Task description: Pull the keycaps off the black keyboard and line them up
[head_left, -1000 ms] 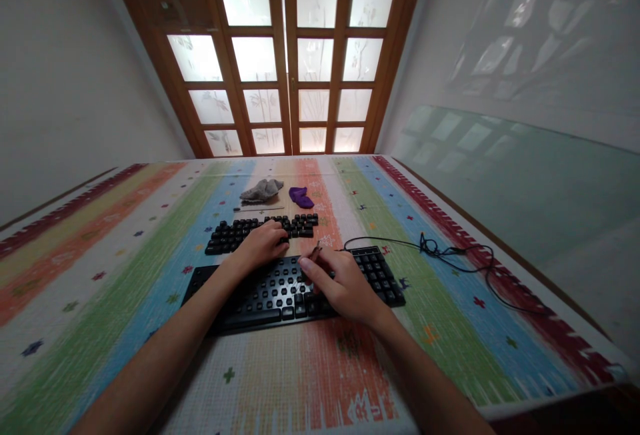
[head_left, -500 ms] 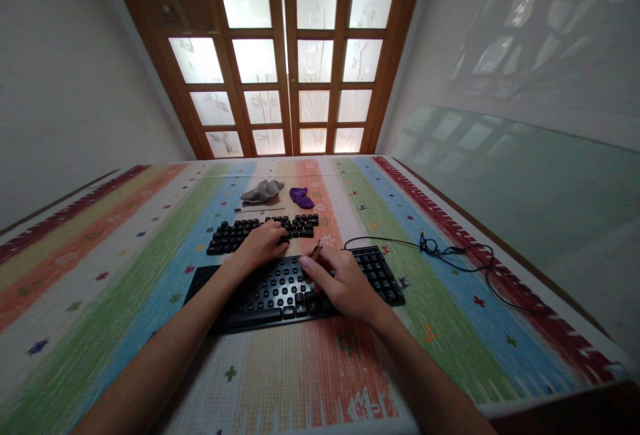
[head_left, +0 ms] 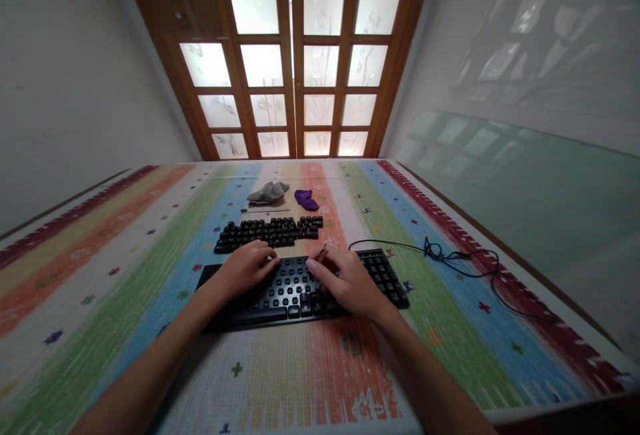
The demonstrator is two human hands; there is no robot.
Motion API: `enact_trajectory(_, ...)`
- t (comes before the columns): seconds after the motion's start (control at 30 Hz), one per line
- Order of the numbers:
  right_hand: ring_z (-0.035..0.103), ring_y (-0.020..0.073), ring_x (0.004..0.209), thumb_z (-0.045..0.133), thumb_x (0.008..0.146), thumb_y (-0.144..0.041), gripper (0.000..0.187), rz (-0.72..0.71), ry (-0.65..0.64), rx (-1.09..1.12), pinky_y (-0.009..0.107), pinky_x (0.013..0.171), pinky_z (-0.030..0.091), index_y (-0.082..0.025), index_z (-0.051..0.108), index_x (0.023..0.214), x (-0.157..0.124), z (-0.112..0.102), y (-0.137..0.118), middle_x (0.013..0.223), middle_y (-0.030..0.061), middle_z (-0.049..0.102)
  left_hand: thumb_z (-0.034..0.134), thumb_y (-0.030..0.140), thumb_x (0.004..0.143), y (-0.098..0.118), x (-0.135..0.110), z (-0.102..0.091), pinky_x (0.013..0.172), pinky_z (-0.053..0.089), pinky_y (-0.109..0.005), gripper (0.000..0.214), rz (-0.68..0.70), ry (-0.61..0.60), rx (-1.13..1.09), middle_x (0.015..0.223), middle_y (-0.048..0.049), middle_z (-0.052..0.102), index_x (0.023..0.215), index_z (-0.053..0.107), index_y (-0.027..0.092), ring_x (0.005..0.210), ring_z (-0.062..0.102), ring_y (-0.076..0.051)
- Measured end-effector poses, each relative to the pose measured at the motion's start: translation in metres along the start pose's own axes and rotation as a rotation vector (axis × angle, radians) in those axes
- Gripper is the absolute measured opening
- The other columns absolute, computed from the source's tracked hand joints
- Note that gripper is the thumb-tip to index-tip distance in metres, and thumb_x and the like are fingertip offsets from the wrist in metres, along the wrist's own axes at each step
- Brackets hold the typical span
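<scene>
A black keyboard (head_left: 285, 282) lies before me, its key posts bare over much of the middle, keys still on at the right and along the bottom. My left hand (head_left: 247, 266) is over its upper left part, thumb and fingers drawn together; whatever is between them is hidden. Above the keyboard's upper edge my right hand (head_left: 345, 280) pinches a small, thin brown piece (head_left: 323, 252), too small to name. Loose black keycaps (head_left: 270, 230) stand in rows just beyond the keyboard.
Farther back lie a grey cloth (head_left: 269, 192), a purple cloth (head_left: 307, 200) and a thin stick (head_left: 267, 210). The keyboard's black cable (head_left: 450, 253) coils to the right. A striped tablecloth (head_left: 280, 382) covers the table; glazed wooden doors (head_left: 297, 55) stand behind.
My left hand has drawn back from the loose keycaps to the keyboard's upper left. My right hand stays over the keyboard with the brown piece. The view has shifted slightly.
</scene>
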State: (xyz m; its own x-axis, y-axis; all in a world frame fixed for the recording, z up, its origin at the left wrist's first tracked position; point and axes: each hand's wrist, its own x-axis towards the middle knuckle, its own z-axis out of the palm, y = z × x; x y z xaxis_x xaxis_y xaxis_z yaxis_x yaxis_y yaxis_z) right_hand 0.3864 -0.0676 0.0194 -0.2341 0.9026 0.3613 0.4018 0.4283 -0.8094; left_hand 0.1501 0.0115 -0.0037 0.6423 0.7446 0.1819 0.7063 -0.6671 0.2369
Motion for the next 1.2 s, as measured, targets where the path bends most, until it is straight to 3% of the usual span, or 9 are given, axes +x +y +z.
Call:
enact_trajectory(0.27,0.057,0.0129,0.059,0.054,0.095,-0.032,0.022,0.064,-0.073,-0.014,0.026,0.060,0.041,-0.018,0.062,0.080,0.001,-0.001,0.007,0.066,-0.0021,0.058,0.052,0.029,0.097,0.030,-0.022,0.010,0.075,0.048,-0.029,0.023,0.068,-0.032,-0.132,0.089,-0.0070,0.069,0.093,0.072,0.016,0.081,0.064,-0.018)
enact_trajectory(0.63,0.056,0.0119,0.054,0.054,0.095,-0.042,0.029,0.144,-0.137,0.053,0.024,0.056,0.044,-0.017,0.059,0.081,0.003,0.004,0.019,0.064,-0.0012,0.061,0.050,0.026,0.097,0.033,-0.036,0.017,0.071,0.047,-0.027,0.024,0.127,0.055,-0.130,0.086,-0.0066,0.067,0.092,0.071,0.016,0.077,0.061,-0.016)
enact_trajectory(0.93,0.055,0.0109,0.050,0.055,0.093,-0.055,0.041,0.174,-0.226,0.140,0.023,0.048,0.043,-0.015,0.060,0.086,-0.002,-0.009,0.034,0.065,-0.0008,0.060,0.048,0.023,0.098,0.039,-0.039,0.026,0.072,0.046,-0.030,0.026,0.197,0.063,-0.037,0.079,-0.0060,0.065,0.081,0.067,0.016,0.075,0.059,-0.018)
enact_trajectory(1.2,0.055,0.0116,0.051,0.055,0.095,-0.049,0.037,0.040,-0.165,0.094,0.024,0.051,0.043,-0.017,0.061,0.079,-0.004,0.002,0.033,0.063,-0.0007,0.059,0.048,0.025,0.099,0.039,-0.041,0.029,0.074,0.046,-0.033,0.026,0.158,0.029,-0.049,0.082,-0.0067,0.065,0.085,0.067,0.016,0.078,0.059,-0.019)
